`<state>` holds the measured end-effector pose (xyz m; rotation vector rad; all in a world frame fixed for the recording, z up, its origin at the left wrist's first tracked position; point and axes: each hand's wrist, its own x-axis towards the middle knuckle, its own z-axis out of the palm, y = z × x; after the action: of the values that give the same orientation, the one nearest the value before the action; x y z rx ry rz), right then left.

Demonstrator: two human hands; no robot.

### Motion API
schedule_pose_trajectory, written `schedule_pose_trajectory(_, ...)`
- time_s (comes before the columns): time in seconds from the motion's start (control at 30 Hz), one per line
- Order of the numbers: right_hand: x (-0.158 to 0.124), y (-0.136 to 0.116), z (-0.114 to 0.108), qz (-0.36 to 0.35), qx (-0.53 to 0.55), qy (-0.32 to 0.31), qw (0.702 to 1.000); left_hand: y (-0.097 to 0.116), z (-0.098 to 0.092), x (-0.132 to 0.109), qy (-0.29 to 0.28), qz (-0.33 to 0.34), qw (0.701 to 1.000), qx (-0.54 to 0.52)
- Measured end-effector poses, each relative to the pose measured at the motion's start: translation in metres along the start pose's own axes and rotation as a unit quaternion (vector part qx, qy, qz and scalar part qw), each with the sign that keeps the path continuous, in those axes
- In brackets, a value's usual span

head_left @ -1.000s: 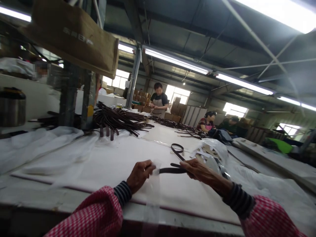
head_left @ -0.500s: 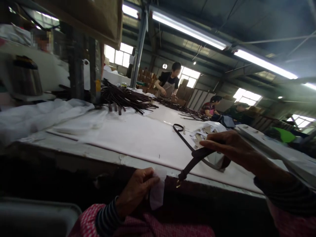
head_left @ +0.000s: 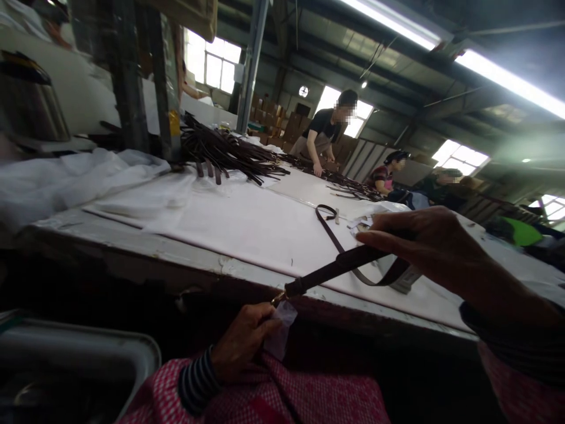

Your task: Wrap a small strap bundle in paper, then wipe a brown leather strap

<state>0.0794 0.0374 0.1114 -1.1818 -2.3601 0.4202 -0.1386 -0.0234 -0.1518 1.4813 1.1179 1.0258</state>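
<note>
My right hand [head_left: 424,247] pinches a dark brown strap [head_left: 335,266] over the table's front edge. One end of the strap has a gold-coloured metal clasp [head_left: 279,298] that reaches my left hand [head_left: 249,335]. Between the thumb and fingers of my left hand is a thin white translucent piece [head_left: 281,331], hanging below the clasp. Whether my left fingers also grip the clasp is hard to tell. The rest of the strap loops under my right hand and across the white tabletop, ending in a curl.
A heap of dark straps [head_left: 225,150] lies on the white table [head_left: 220,218] near metal posts. White plastic sheeting [head_left: 79,182] covers the left side. A metal container [head_left: 33,100] stands far left, a grey bin [head_left: 141,353] lower left. A person [head_left: 324,132] leans over straps across the table.
The strap's clasp end has swung left and up to my left hand, and the strap is now stretched between both hands. The person across the table leans further forward.
</note>
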Motion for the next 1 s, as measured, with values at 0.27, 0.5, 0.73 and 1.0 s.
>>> schedule_pose_trajectory(0.27, 0.007, -0.007, 0.010, -0.018, 0.011, -0.033, 0.999, -0.002, -0.004, -0.002, 0.014, 0.019, 0.999, 0.038)
schedule_pose_trajectory(0.5, 0.008, 0.001, 0.016, 0.003, 0.024, -0.038, 0.999, -0.012, -0.003, 0.001, 0.031, 0.043, 0.996, 0.072)
schedule_pose_trajectory(0.73, 0.006, -0.001, 0.016, 0.016, 0.025, -0.079, 0.996, 0.006, -0.009, 0.001, 0.001, 0.052, 0.998, 0.034)
schedule_pose_trajectory(1.0, 0.010, 0.003, -0.003, 0.038, 0.067, -0.157, 0.985, 0.022, -0.031, 0.007, -0.184, -0.002, 0.949, -0.257)
